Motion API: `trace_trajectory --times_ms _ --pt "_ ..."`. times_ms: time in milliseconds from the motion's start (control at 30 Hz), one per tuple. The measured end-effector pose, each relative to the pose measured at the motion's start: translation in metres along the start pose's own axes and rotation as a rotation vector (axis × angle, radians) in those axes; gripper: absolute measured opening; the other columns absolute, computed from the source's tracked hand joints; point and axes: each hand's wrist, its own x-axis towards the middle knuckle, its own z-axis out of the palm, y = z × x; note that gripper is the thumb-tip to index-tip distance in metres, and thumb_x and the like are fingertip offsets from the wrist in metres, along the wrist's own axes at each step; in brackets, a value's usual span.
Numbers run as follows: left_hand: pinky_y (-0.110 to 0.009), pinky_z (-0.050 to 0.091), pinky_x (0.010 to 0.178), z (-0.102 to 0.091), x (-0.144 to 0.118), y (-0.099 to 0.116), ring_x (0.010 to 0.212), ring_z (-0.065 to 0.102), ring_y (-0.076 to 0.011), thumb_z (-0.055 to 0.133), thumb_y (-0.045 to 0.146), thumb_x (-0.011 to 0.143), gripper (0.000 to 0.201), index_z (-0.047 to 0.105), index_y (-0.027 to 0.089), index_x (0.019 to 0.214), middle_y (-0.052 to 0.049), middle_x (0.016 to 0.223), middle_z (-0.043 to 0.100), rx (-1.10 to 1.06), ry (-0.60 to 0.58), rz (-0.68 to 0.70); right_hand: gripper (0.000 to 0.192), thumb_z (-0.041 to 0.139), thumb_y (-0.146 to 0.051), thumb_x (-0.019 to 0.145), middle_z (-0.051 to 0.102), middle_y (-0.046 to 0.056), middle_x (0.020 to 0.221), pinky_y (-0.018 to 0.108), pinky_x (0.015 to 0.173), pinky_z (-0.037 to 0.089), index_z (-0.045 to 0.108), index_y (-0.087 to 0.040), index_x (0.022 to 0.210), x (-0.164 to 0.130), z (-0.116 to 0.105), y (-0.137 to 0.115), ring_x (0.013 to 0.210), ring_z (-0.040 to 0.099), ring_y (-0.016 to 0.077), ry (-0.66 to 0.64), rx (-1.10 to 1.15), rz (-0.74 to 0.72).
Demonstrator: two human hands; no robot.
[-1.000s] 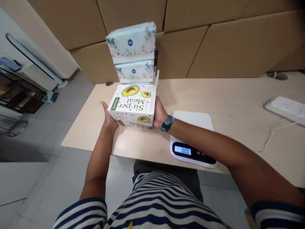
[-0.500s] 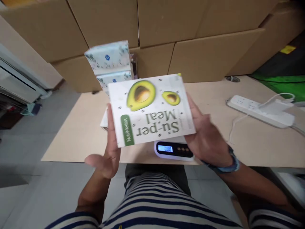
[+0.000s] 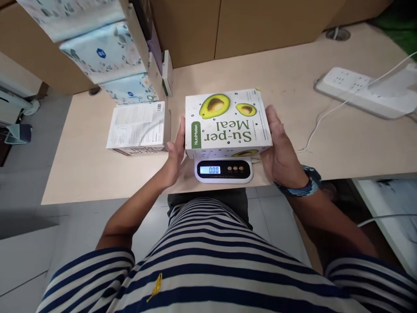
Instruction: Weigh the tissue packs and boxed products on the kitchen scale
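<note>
Between my two hands is a white Su-per Meal box (image 3: 228, 124) with avocado pictures, its lettering upside down to me. My left hand (image 3: 174, 158) presses against its left side, and my right hand (image 3: 282, 152) grips its right side. Right below the box is a white digital scale (image 3: 224, 170), its lit display reading 0.00. The box hides most of the scale's top, and I cannot tell whether the two touch. A second Su-per Meal box (image 3: 138, 126) lies on the table to the left, its printed back facing up.
Stacked tissue packs (image 3: 107, 54) stand at the back left, with a small white box (image 3: 167, 73) beside them. A white power strip (image 3: 361, 91) with a cable lies on the right of the wooden table (image 3: 286, 78). Cardboard boxes (image 3: 247, 26) line the back.
Both hands have lowered the box from in front of me to just over the scale. My view has tilted down, bringing the second box on the left into fuller sight.
</note>
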Motion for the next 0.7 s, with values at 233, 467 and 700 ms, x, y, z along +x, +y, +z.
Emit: trace_trajectory --times_ms 233,467,700 --pt "-0.056 0.006 0.149 -0.015 -0.027 0.008 0.179 -0.013 -0.0266 -0.015 0.089 0.094 0.095 0.000 0.051 0.180 0.019 0.191 -0.010 0.106 0.003 0.007 0.083 0.028 -0.086 0.105 -0.002 -0.017 0.192 0.060 0.145 0.028 0.005 -0.056 0.179 -0.022 -0.004 0.028 0.180 0.006 0.0303 0.231 -0.138 -0.140" --pt "-0.055 0.003 0.149 -0.020 -0.032 -0.001 0.179 -0.014 -0.0271 -0.012 0.091 0.094 0.096 -0.005 0.049 0.180 0.017 0.191 -0.014 0.263 0.023 0.039 0.073 0.015 -0.080 0.108 0.006 -0.016 0.192 0.064 0.145 0.024 0.010 -0.059 0.178 -0.023 -0.009 0.044 0.180 0.010 0.0292 0.236 -0.094 -0.123" --pt "-0.056 -0.005 0.149 -0.020 -0.034 -0.003 0.179 -0.018 -0.0287 -0.004 0.092 0.096 0.095 -0.002 0.048 0.180 0.017 0.191 -0.016 0.186 0.008 0.063 0.074 0.009 -0.079 0.107 0.006 -0.017 0.192 0.064 0.144 0.026 -0.002 -0.058 0.178 -0.028 -0.020 0.052 0.180 0.011 0.0275 0.184 -0.168 -0.086"
